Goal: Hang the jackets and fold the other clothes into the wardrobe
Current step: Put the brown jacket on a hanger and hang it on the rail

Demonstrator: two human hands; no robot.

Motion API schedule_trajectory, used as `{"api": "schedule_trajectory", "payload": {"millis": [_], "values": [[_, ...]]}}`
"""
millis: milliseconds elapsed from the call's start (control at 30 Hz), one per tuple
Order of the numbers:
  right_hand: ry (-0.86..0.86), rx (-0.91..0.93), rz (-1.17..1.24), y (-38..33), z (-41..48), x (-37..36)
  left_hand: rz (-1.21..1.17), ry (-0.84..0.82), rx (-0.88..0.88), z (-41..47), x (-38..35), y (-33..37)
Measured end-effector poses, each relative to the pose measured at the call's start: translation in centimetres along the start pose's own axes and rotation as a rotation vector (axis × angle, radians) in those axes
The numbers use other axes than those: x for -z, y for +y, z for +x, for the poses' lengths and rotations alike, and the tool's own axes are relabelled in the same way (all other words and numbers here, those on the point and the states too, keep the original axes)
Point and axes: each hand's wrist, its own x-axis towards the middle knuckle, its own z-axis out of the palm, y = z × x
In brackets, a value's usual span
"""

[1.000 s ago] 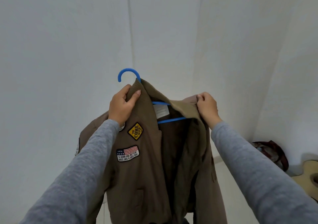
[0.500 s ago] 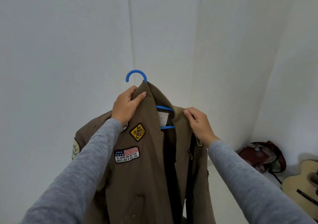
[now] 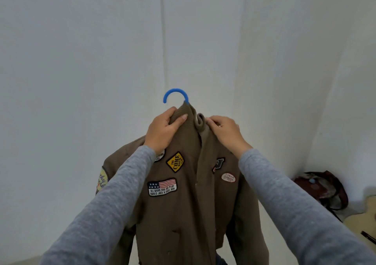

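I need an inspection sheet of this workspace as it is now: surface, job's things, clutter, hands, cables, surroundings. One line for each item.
Surface: nothing seen.
Job's things: brown patched fabric jacket on a blue plastic hanger; front closed; the hook is free, on no rail.
Clutter: dark red bag and light wooden guitar low in the right corner.
Hands: left hand grips the collar's left side; right hand pinches its right side.
Cables: nothing seen.
Surroundings: white walls; no wardrobe in view.
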Motion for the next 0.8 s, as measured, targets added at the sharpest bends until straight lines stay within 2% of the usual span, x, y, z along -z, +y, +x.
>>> {"api": "schedule_trajectory", "payload": {"millis": [67,100,200,267,367,467,633,700,800], "values": [[0.038,-0.085,-0.081,1.3,-0.2,0.8,-0.118,0.083,0.043,-0.1,0.8,-0.3],[0.083,-0.113,-0.042,1.8,-0.3,1.1,-0.156,0.122,0.059,0.0,1.2,-0.5],[0.231,-0.172,0.333,3.9,-1.4,1.1,-0.212,0.192,0.083,0.3,1.9,-0.7],[0.254,-0.214,0.49,5.2,-2.6,0.6,-0.233,0.236,0.103,0.6,2.1,-0.7],[0.239,-0.211,0.485,6.9,-4.4,-0.2,-0.257,0.294,0.122,1.2,2.5,-0.9],[0.26,-0.221,0.491,7.8,-4.5,-0.2,-0.245,0.281,0.099,1.6,2.7,-0.9],[0.421,-0.276,0.575,8.3,-2.5,2.4,-0.195,0.137,0.01,2.2,2.0,-0.4],[0.388,-0.326,0.498,8.5,-0.6,3.2,-0.195,0.09,-0.009,2.5,1.6,-0.1],[0.255,-0.394,0.417,8.1,1.0,3.8,-0.262,0.125,-0.006,2.9,1.2,0.2]]}}
